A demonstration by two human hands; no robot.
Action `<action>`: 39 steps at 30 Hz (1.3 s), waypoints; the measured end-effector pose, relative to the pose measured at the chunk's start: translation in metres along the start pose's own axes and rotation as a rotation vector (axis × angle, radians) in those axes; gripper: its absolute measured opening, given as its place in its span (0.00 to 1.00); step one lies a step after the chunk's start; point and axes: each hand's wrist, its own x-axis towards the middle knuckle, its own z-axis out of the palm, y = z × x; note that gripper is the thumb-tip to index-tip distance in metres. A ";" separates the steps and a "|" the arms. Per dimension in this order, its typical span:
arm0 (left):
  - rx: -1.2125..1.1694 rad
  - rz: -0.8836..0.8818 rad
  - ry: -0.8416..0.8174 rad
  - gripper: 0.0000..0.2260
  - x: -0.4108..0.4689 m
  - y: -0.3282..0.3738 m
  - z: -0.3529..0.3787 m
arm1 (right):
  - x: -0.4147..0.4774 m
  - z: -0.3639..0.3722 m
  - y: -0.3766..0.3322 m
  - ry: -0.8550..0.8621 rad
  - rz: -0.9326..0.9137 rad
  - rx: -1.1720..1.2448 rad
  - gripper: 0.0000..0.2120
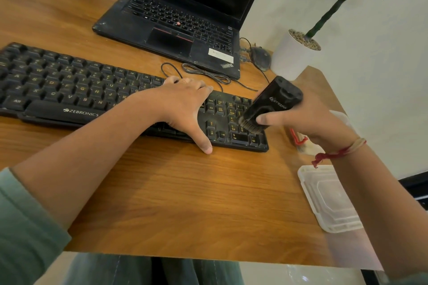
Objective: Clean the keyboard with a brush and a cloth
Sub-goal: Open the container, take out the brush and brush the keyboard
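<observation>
Keyboard (69, 85) under left hand (183, 104), brush (275, 99) in right hand (308, 122), touching number keys

Left hand (183, 109) flat on keyboard (76, 85), frame centre. Right hand (308, 120) grips black brush (271, 104), bristles on numpad keys, centre right. Laptop (176, 30) top centre, white tray (328, 199) lower right.

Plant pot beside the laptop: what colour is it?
The pot is plain white; the head view shows it best.
</observation>
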 end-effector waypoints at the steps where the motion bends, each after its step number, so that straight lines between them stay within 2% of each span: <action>1: 0.001 0.001 0.001 0.63 0.000 0.000 0.000 | 0.000 0.001 0.000 -0.018 0.006 0.001 0.28; 3: 0.004 0.002 0.002 0.63 0.001 0.001 0.000 | 0.003 -0.001 -0.003 0.069 0.020 -0.047 0.23; 5: 0.005 0.004 0.004 0.63 0.000 0.001 0.000 | 0.005 -0.007 -0.007 0.217 -0.027 -0.179 0.13; 6: 0.005 0.006 0.007 0.62 0.000 0.001 0.000 | 0.003 -0.008 -0.009 0.239 -0.061 -0.187 0.11; 7: 0.004 0.007 0.010 0.62 0.000 0.001 0.000 | 0.002 -0.010 -0.011 0.197 -0.078 -0.137 0.11; 9: 0.006 0.009 0.012 0.62 0.000 0.001 0.000 | -0.001 -0.009 -0.012 -0.020 -0.051 0.005 0.17; 11: 0.002 0.011 0.011 0.62 0.000 0.000 0.000 | -0.001 -0.005 -0.010 -0.148 -0.033 0.038 0.21; 13: 0.002 0.010 0.009 0.62 0.000 0.001 0.000 | 0.002 -0.005 -0.008 -0.068 -0.012 -0.002 0.18; 15: 0.003 0.009 0.011 0.62 0.000 0.001 0.001 | 0.004 -0.008 -0.015 0.106 -0.041 -0.175 0.12; 17: 0.000 0.011 0.013 0.62 0.000 0.000 0.001 | 0.002 -0.010 -0.024 0.190 -0.077 -0.236 0.12; 20: -0.009 0.009 0.016 0.62 -0.001 0.000 0.001 | -0.005 -0.006 -0.032 0.062 -0.082 -0.008 0.14; 22: -0.017 0.010 0.016 0.62 0.000 0.000 0.001 | -0.006 -0.002 -0.028 -0.041 -0.068 0.006 0.14; 24: -0.019 0.011 0.016 0.63 0.000 0.000 0.001 | -0.004 -0.001 -0.026 -0.030 -0.029 0.005 0.16; 27: -0.017 0.011 0.018 0.63 0.000 0.000 0.002 | 0.000 -0.006 -0.023 0.152 -0.042 -0.093 0.13; 29: -0.016 0.011 0.016 0.63 0.000 0.000 0.001 | 0.000 -0.006 -0.023 0.093 -0.032 0.042 0.17; 31: -0.015 0.011 0.015 0.63 0.000 0.000 0.001 | -0.001 0.000 -0.020 -0.023 0.006 0.167 0.25; 33: -0.016 0.009 0.014 0.63 0.000 0.000 0.001 | 0.001 0.006 -0.016 -0.044 -0.015 0.079 0.22; 35: -0.018 0.011 0.017 0.62 0.000 0.001 0.001 | 0.005 0.007 -0.012 0.054 -0.017 0.005 0.17; 37: -0.026 0.011 0.019 0.62 0.000 0.000 0.001 | 0.009 0.004 -0.008 0.175 0.010 -0.033 0.16; 39: -0.028 0.014 0.021 0.62 0.000 0.000 0.001 | 0.009 0.002 -0.009 0.223 -0.001 -0.074 0.16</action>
